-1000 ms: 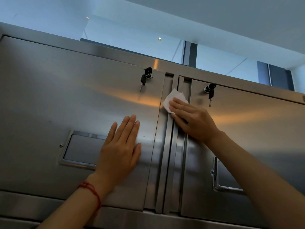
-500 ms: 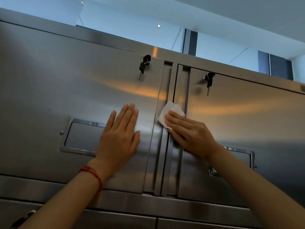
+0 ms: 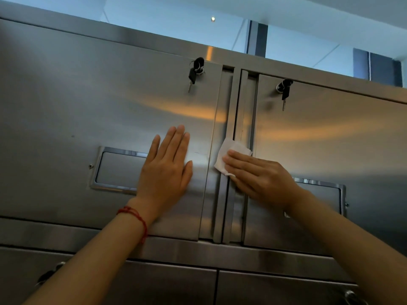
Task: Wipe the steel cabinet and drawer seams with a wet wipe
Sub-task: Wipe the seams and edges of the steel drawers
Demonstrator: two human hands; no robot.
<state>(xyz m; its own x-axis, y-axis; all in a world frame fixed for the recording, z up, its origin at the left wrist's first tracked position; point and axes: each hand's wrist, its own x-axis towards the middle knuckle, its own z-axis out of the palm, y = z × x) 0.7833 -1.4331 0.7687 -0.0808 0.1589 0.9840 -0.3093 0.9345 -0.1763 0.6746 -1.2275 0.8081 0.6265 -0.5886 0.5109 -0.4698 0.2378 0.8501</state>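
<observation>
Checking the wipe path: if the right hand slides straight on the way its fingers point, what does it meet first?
The right hand points left across the centre seam. Next in line is the left door edge, then probably the left hand.

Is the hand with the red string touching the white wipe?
Apart. The head view shows the left hand flat on the left cabinet door, with bare steel between it and the wet wipe under the right hand.

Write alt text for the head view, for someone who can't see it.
A right hand presses a white wipe against the vertical seam between two steel cabinet doors, while the left hand lies flat on the left door. Keys hang in both doors' locks.
</observation>
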